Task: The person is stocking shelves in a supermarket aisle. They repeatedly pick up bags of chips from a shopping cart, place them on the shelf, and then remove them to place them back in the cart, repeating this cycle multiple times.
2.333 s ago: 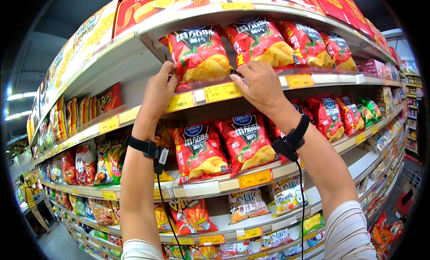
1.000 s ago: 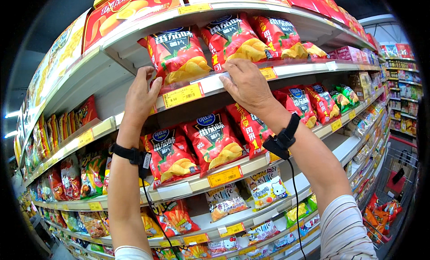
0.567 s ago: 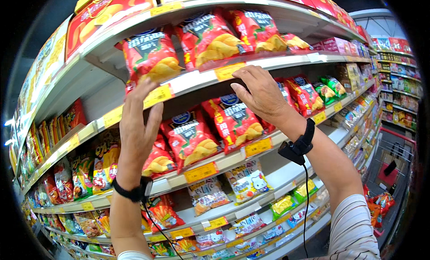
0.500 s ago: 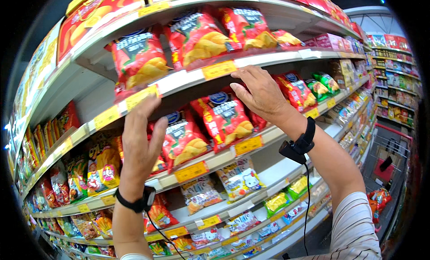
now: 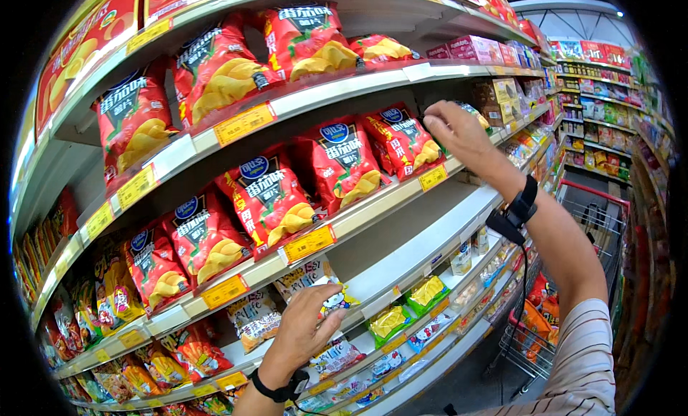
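Note:
My right hand (image 5: 466, 140) is raised at the right end of the middle shelf row, its fingers loosely bent and apart, holding nothing that I can see. Just left of its fingertips stands a red bag of potato chips (image 5: 403, 140); I cannot tell whether they touch. Green bags behind this hand are mostly hidden. Lower down, my left hand (image 5: 304, 330) is open, thumb apart from the fingers, in front of a white cartoon snack bag (image 5: 308, 276) that it partly covers. Between the hands, more red chip bags (image 5: 269, 194) lean side by side on the shelf.
Another row of red chip bags (image 5: 215, 72) fills the shelf above. Yellow price tags (image 5: 308, 244) line the shelf edges. Green-and-yellow packs (image 5: 428, 294) lie on a lower shelf. At the right stands a shopping cart (image 5: 588, 201) with orange-red packages inside, beside more shelving.
My left hand has dropped from the upper shelf edge to the lower shelf. My right hand has moved right along the chip bags. The view has shifted rightward.

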Action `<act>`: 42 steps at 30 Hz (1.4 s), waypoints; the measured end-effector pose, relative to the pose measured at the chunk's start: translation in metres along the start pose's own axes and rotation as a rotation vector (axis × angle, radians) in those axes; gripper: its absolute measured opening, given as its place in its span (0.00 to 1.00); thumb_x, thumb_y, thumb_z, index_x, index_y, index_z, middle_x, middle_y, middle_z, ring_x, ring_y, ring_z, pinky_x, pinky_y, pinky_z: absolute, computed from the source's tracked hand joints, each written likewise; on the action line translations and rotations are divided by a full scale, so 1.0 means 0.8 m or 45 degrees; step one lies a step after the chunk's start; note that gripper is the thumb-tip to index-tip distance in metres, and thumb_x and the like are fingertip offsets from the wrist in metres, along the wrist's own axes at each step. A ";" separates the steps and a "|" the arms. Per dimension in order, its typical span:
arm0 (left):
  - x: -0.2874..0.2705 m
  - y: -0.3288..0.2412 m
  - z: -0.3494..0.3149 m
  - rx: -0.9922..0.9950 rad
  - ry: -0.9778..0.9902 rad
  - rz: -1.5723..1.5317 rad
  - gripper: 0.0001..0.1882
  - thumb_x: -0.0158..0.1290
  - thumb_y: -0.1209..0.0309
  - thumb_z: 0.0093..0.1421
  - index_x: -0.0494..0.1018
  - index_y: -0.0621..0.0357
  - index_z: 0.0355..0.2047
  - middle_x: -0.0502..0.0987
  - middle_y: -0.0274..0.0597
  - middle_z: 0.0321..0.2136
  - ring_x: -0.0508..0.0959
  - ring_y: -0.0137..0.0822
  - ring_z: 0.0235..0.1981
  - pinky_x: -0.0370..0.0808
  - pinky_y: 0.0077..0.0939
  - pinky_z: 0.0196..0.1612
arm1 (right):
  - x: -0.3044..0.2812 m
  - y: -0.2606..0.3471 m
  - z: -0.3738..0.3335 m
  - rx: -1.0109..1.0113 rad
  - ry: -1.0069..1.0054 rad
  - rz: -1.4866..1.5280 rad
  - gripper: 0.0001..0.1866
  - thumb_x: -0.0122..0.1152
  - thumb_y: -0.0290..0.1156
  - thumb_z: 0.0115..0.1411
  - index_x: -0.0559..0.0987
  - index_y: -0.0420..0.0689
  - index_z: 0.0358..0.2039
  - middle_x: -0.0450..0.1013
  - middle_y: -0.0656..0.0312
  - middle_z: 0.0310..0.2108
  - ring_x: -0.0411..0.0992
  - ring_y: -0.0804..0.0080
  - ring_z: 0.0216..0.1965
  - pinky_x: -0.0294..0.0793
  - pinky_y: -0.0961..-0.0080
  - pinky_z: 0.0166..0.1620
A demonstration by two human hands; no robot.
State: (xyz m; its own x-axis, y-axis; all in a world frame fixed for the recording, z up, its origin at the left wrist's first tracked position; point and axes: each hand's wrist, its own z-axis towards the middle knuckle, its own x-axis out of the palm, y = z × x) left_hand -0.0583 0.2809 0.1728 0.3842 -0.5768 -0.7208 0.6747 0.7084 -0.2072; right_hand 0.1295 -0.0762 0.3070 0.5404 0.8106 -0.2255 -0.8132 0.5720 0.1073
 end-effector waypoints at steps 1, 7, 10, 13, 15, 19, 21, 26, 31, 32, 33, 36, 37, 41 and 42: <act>0.008 0.001 0.000 -0.061 0.021 -0.040 0.19 0.60 0.71 0.61 0.74 0.59 0.52 0.79 0.51 0.48 0.77 0.49 0.52 0.72 0.38 0.55 | -0.011 -0.013 0.005 0.032 -0.022 -0.009 0.11 0.57 0.34 0.65 0.78 0.38 0.37 0.76 0.49 0.32 0.75 0.53 0.35 0.74 0.61 0.41; 0.025 0.013 0.019 -0.095 -0.001 -0.063 0.18 0.60 0.72 0.60 0.74 0.60 0.51 0.80 0.50 0.45 0.80 0.49 0.48 0.74 0.37 0.52 | -0.064 -0.099 0.058 0.086 -0.140 -0.189 0.18 0.57 0.41 0.66 0.78 0.35 0.39 0.79 0.46 0.33 0.79 0.53 0.37 0.76 0.63 0.42; 0.032 0.015 0.030 -0.084 -0.034 -0.092 0.18 0.60 0.73 0.59 0.75 0.60 0.50 0.81 0.50 0.44 0.81 0.48 0.47 0.75 0.35 0.51 | -0.077 -0.117 0.098 0.061 -0.152 -0.214 0.19 0.57 0.42 0.65 0.79 0.35 0.40 0.80 0.46 0.34 0.79 0.53 0.38 0.75 0.63 0.43; 0.049 0.011 0.040 -0.114 -0.011 -0.143 0.17 0.60 0.74 0.60 0.75 0.60 0.50 0.81 0.50 0.44 0.81 0.47 0.47 0.75 0.35 0.51 | -0.087 -0.165 0.138 0.038 -0.123 -0.290 0.21 0.58 0.44 0.64 0.80 0.36 0.40 0.80 0.47 0.36 0.78 0.53 0.39 0.75 0.63 0.44; 0.056 0.006 0.043 -0.140 -0.003 -0.144 0.17 0.60 0.74 0.60 0.75 0.60 0.50 0.81 0.50 0.45 0.81 0.47 0.47 0.75 0.34 0.51 | -0.073 -0.186 0.162 0.009 -0.148 -0.355 0.21 0.59 0.45 0.63 0.81 0.36 0.40 0.80 0.47 0.36 0.78 0.53 0.40 0.75 0.63 0.44; 0.073 -0.001 0.048 -0.234 -0.065 -0.124 0.17 0.58 0.74 0.60 0.74 0.62 0.50 0.82 0.49 0.45 0.82 0.43 0.48 0.75 0.33 0.52 | -0.044 -0.231 0.215 0.061 0.040 -0.373 0.25 0.60 0.49 0.60 0.82 0.36 0.39 0.80 0.44 0.38 0.78 0.49 0.42 0.75 0.59 0.46; 0.087 -0.008 0.060 -0.251 -0.087 -0.135 0.17 0.57 0.74 0.60 0.74 0.62 0.50 0.82 0.49 0.44 0.82 0.42 0.47 0.75 0.33 0.52 | -0.034 -0.249 0.235 0.042 0.092 -0.405 0.26 0.59 0.52 0.60 0.83 0.36 0.37 0.80 0.42 0.38 0.77 0.45 0.43 0.75 0.58 0.49; 0.121 -0.023 0.083 -0.246 -0.091 -0.096 0.18 0.58 0.75 0.61 0.73 0.62 0.51 0.83 0.48 0.43 0.83 0.40 0.46 0.76 0.33 0.51 | -0.027 -0.242 0.258 -0.043 0.521 -0.458 0.27 0.59 0.51 0.60 0.82 0.35 0.41 0.80 0.46 0.40 0.77 0.49 0.41 0.75 0.63 0.47; 0.141 -0.034 0.092 -0.338 -0.042 -0.157 0.15 0.57 0.74 0.63 0.75 0.62 0.50 0.83 0.48 0.42 0.83 0.38 0.45 0.77 0.31 0.50 | -0.015 -0.266 0.273 0.099 0.564 -0.202 0.21 0.61 0.45 0.60 0.81 0.36 0.39 0.78 0.52 0.34 0.76 0.62 0.35 0.77 0.68 0.43; 0.144 -0.035 0.093 -0.358 -0.035 -0.151 0.14 0.57 0.74 0.63 0.75 0.63 0.49 0.83 0.47 0.42 0.83 0.38 0.45 0.77 0.31 0.50 | -0.014 -0.257 0.271 0.265 0.575 -0.053 0.19 0.62 0.43 0.60 0.81 0.37 0.38 0.78 0.54 0.32 0.76 0.66 0.34 0.78 0.69 0.42; 0.147 -0.037 0.094 -0.378 -0.028 -0.146 0.14 0.57 0.74 0.63 0.75 0.63 0.49 0.83 0.47 0.42 0.83 0.38 0.45 0.77 0.31 0.50 | -0.011 -0.259 0.271 0.285 0.572 0.009 0.17 0.62 0.41 0.60 0.81 0.37 0.36 0.77 0.55 0.32 0.76 0.67 0.34 0.78 0.70 0.40; 0.156 -0.045 0.099 -0.397 -0.027 -0.166 0.13 0.57 0.73 0.64 0.76 0.63 0.48 0.83 0.47 0.42 0.83 0.37 0.45 0.77 0.30 0.50 | -0.012 -0.272 0.276 0.267 0.536 0.044 0.12 0.64 0.35 0.58 0.78 0.39 0.31 0.76 0.58 0.29 0.75 0.72 0.34 0.77 0.73 0.33; 0.159 -0.048 0.099 -0.411 -0.030 -0.172 0.13 0.57 0.73 0.65 0.76 0.63 0.48 0.83 0.47 0.41 0.83 0.37 0.45 0.77 0.29 0.50 | -0.010 -0.272 0.277 0.249 0.540 0.007 0.12 0.64 0.35 0.58 0.78 0.38 0.31 0.76 0.58 0.28 0.75 0.71 0.33 0.77 0.72 0.33; 0.168 -0.049 0.092 -0.471 -0.046 -0.196 0.13 0.56 0.72 0.66 0.76 0.63 0.48 0.83 0.46 0.41 0.83 0.36 0.44 0.77 0.28 0.49 | 0.003 -0.272 0.278 0.045 0.417 -0.155 0.10 0.62 0.33 0.58 0.77 0.38 0.32 0.76 0.53 0.27 0.76 0.63 0.32 0.76 0.66 0.34; 0.169 -0.049 0.089 -0.483 -0.049 -0.184 0.13 0.56 0.71 0.66 0.76 0.63 0.48 0.84 0.46 0.41 0.83 0.35 0.44 0.77 0.27 0.49 | 0.009 -0.273 0.278 -0.037 0.350 -0.197 0.10 0.61 0.32 0.58 0.77 0.38 0.32 0.76 0.51 0.27 0.76 0.60 0.31 0.76 0.64 0.35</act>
State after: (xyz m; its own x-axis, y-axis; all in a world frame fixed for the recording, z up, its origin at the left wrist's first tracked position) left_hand 0.0122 0.1459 0.1307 0.3308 -0.6911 -0.6426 0.4456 0.7146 -0.5392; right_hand 0.3593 -0.1674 0.4970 0.5828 0.6474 -0.4910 -0.7339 0.6789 0.0241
